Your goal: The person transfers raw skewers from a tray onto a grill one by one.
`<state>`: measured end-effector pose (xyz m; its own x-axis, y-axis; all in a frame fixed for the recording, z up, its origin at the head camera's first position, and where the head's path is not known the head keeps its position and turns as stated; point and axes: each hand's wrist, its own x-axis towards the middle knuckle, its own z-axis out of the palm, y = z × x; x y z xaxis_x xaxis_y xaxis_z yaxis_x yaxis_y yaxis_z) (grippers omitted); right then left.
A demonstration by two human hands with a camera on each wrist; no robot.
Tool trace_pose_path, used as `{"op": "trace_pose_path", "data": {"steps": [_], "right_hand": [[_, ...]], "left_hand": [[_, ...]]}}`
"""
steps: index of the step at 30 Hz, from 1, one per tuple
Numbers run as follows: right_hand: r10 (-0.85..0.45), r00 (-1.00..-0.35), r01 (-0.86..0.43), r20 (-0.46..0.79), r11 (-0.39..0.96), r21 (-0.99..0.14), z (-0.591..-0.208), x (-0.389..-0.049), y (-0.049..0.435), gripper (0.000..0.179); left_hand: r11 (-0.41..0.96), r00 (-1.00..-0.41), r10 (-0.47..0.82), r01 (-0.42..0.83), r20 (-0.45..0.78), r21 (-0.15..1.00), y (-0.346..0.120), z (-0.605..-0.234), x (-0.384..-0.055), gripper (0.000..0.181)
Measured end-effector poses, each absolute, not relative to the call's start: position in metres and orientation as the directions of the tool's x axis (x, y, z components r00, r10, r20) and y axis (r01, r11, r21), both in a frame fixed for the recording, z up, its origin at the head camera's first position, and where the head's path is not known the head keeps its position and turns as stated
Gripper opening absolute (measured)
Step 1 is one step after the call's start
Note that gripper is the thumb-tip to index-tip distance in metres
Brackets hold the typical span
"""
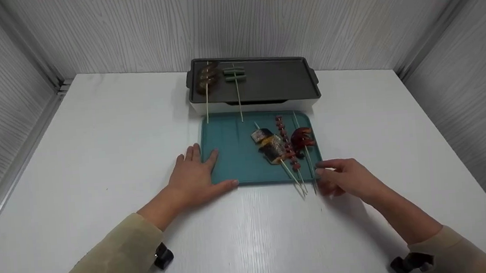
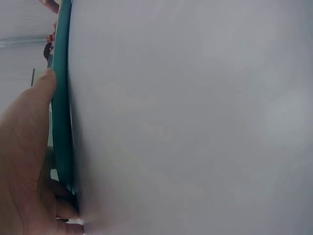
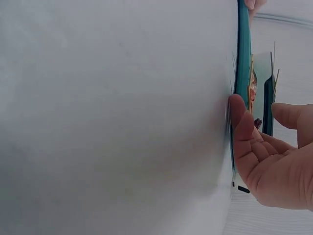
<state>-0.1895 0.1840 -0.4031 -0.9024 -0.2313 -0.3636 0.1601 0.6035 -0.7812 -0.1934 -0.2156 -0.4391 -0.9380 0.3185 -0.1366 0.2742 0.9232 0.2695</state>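
Note:
A teal tray [image 1: 232, 163] lies on the white table with three skewers on its right half. One carries dark-skinned chunks with a yellow piece [image 1: 273, 148], one a row of small red pieces [image 1: 286, 144], and one a glossy dark-red piece [image 1: 302, 138]. My left hand [image 1: 194, 175] rests with spread fingers over the tray's front left corner, its thumb at the front rim. By the front right corner is my right hand [image 1: 344, 178], its fingers loosely bent beside the dark-red skewer's stick. In the right wrist view its thumb [image 3: 288, 115] stands apart from the fingers.
Behind the tray stands a grill with a dark plate [image 1: 273, 82]. On its left part lie a skewer of brown pieces [image 1: 208, 76] and one of green pieces [image 1: 234, 74], their sticks reaching over the tray. Pale wood-grain panels [image 1: 234, 20] enclose the table.

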Motion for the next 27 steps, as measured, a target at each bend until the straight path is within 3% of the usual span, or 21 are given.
{"op": "trace_pose_path", "data": {"steps": [16,27], "right_hand": [[-0.234,-0.878,0.252,-0.418,0.515,-0.819,-0.4092,-0.1896,0.1794,0.054],[-0.213,-0.885,0.266,-0.414,0.500,-0.824,-0.4096,-0.1877,0.1815,0.042]], "left_hand": [[0.924,-0.939,0.310,0.262,-0.147,0.279,-0.2178,-0.4396,-0.1929,0.113],[0.934,-0.953,0.264,0.215,-0.146,0.284,-0.2170,-0.4366,-0.1974,0.138]]}}
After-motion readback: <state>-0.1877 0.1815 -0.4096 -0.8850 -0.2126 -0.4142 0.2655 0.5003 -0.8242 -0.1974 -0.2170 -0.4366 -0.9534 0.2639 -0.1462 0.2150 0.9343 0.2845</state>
